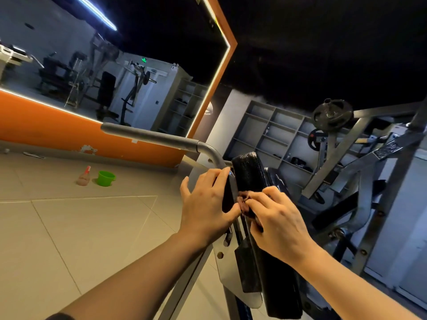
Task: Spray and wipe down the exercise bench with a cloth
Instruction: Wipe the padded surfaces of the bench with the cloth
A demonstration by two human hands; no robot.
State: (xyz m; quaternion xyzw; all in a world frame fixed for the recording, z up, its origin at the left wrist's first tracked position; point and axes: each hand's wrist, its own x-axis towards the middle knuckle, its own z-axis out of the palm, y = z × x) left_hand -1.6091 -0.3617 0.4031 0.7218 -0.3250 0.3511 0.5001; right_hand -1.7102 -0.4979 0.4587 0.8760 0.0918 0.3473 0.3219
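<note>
The black padded exercise bench (249,174) runs from the lower middle up to the centre, seen edge-on. My left hand (208,204) grips the left edge of the pad, fingers curled over it. My right hand (277,218) presses a dark reddish cloth (245,203) against the pad, fingers curled round it; most of the cloth is hidden under the hand. A small spray bottle (84,176) with a red top stands on the floor at the left, far from both hands.
A green cup (105,178) sits beside the bottle on the tiled floor (80,227). A grey metal handle bar (150,136) juts left from the bench frame. A weight machine with plates (332,115) stands at the right. A mirror wall and shelving lie behind.
</note>
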